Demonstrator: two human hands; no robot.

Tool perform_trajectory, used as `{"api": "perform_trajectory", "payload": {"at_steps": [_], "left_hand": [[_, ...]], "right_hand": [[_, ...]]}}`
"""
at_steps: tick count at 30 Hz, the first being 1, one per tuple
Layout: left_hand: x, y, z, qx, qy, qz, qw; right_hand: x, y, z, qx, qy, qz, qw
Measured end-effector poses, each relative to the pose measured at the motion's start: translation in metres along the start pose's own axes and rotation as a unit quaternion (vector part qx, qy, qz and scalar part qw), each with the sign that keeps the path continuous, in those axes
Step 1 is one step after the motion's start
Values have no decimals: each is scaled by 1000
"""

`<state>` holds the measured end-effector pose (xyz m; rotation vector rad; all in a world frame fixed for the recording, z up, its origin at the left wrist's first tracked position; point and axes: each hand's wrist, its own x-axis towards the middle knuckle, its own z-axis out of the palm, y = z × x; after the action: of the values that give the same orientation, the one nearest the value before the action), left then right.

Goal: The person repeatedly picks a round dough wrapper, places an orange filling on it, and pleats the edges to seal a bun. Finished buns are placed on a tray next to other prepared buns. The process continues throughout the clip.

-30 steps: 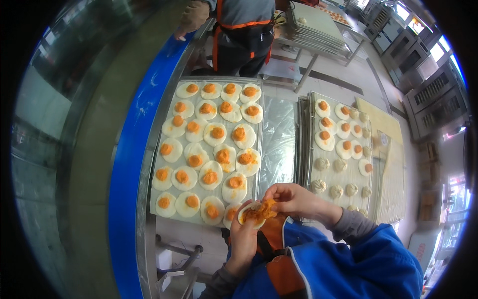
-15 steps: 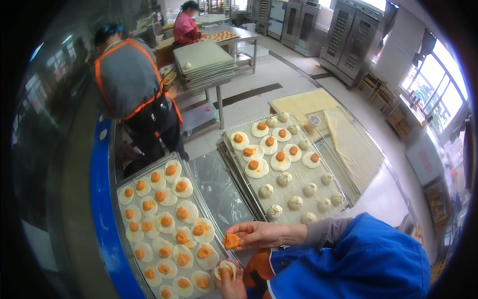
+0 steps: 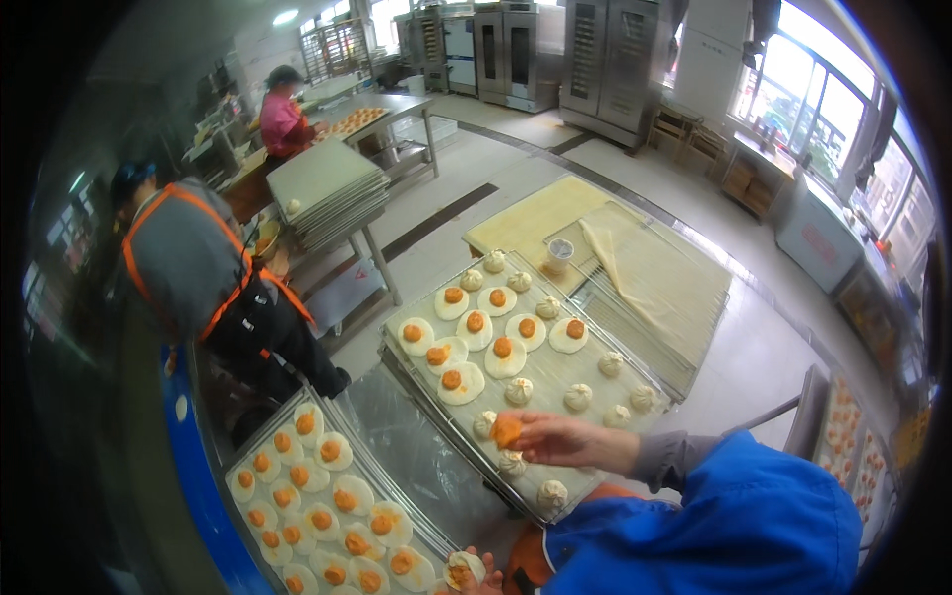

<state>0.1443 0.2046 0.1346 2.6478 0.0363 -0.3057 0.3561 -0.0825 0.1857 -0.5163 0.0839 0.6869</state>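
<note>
My right hand (image 3: 570, 440), over the near edge of the right tray, pinches a lump of orange filling (image 3: 507, 430) between thumb and fingers. Lower, at the bottom edge of the picture, my left hand (image 3: 484, 585) cups a round dough wrapper (image 3: 463, 566) with orange filling on it; part of this hand is cut off. Beside it, the left tray (image 3: 420, 507) carries rows of flat wrappers topped with filling. On the right tray (image 3: 551, 393) lie open wrappers with filling (image 3: 504, 358) and several pleated buns (image 3: 578, 397).
Clear plastic sheeting (image 3: 397, 416) covers the surface between the trays. Beyond the right tray are a small white tub (image 3: 559, 255), a cloth (image 3: 623, 273) and wire racks. A co-worker in orange straps (image 3: 188, 253) stands at left, near stacked trays (image 3: 327, 188); another person (image 3: 283, 119) works farther back.
The view has swung right and up, shifting the room leftward. My right hand, still pinching filling, has moved from beside the left tray to over the right tray's buns.
</note>
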Motion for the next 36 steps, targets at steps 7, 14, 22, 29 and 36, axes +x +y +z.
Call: {"api": "perform_trajectory", "payload": {"at_steps": [7, 14, 22, 29, 36], "left_hand": [[30, -7, 58, -856, -23, -238, 459], [60, 55, 51, -749, -73, -333, 569], [78, 88, 45, -717, -105, -393, 566], [64, 59, 89, -795, -18, -392, 463], [42, 85, 78, -842, 41, -367, 393]], "right_hand": [[-48, -98, -70, 34, 92, -156, 983], [-6, -255, -185, -154, 267, -287, 907], [91, -363, -278, -482, 379, -244, 752], [99, -370, -309, -729, 411, -330, 436], [-16, -309, -219, -635, 221, -356, 649]]}}
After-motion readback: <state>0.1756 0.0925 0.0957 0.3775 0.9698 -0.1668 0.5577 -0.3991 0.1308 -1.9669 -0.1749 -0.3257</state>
